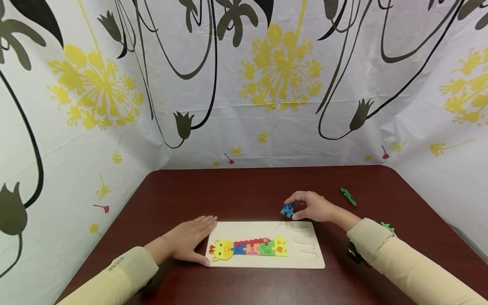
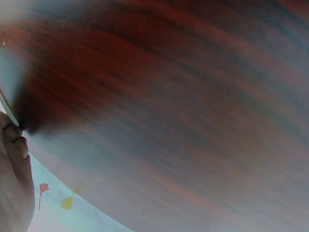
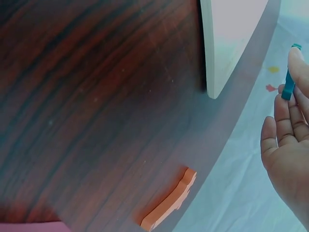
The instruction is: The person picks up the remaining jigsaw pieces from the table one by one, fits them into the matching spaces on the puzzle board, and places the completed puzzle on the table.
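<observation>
Just beyond the far edge of the pale puzzle board (image 1: 248, 228), right hand (image 1: 314, 206) pinches a blue piece (image 1: 287, 210) between thumb and fingers. Left hand (image 1: 192, 239) lies spread at the board's left end, fingers straight, gripping nothing; thumb apart from fingers, probably steadying it. Giraffe head (image 1: 223, 250), red mane strip (image 1: 248, 242) and a row of coloured blocks as far as a yellow one (image 1: 280, 246) sit on the board; drawn outlines to the right stand unfilled. Loose on the table (image 1: 228, 190): a green piece (image 1: 348, 197) off to the right, plus an orange piece (image 3: 169, 200) in the right-wrist view. Step in hand reads as placing the next body piece. Next move likely calls for lowering the blue one beside the yellow block, turned so its edges match.
</observation>
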A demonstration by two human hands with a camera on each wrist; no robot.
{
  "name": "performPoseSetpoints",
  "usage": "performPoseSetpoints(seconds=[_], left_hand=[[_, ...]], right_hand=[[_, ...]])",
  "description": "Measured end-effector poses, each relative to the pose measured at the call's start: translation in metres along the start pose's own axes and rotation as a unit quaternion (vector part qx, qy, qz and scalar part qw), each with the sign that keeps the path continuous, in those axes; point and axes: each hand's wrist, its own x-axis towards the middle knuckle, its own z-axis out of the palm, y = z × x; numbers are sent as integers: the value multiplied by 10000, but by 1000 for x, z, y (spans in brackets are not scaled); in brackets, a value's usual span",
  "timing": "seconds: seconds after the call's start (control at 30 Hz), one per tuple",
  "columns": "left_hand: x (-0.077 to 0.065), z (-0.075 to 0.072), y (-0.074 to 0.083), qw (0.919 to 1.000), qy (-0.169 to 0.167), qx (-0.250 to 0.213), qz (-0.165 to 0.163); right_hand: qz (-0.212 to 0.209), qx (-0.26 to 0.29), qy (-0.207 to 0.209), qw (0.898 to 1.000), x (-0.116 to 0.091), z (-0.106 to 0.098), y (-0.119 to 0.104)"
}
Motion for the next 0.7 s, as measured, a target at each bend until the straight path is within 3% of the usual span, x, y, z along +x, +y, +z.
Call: performPoseSetpoints(seconds=[0.7], left_hand=[[-2,0,-1,9999,13,-104,5]], right_hand=[[9,182,-307,9994,-2,16,-10]])
